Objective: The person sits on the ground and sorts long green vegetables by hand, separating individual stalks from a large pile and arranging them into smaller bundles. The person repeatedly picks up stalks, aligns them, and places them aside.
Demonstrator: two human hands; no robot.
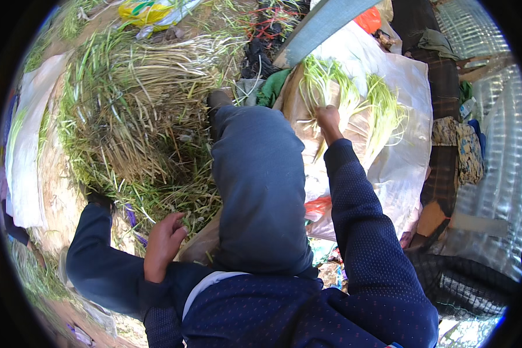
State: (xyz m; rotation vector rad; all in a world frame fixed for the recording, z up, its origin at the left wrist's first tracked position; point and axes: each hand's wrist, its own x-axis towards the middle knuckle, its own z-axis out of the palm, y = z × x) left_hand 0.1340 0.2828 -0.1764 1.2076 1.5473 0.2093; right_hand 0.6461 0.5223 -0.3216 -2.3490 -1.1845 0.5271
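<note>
My right hand (329,116) is closed on a small bunch of pale green stems (325,78) at the upper right, over a brown and translucent plastic sheet (400,162). A second pale green bunch (383,104) lies just right of it. My left hand (165,238) hovers near my bent left leg, its fingers loosely bent and apart, holding nothing. A big heap of long straw-coloured and green stalks (133,104) fills the ground to the left of my right leg, with loose greens at its lower side.
Yellow plastic bags (145,11) lie at the top, beside a slanted grey beam (325,29). Dark boards (429,191) and corrugated translucent sheets (493,174) line the right side. A white sheet (32,151) lies at left, near another person's hand (39,258).
</note>
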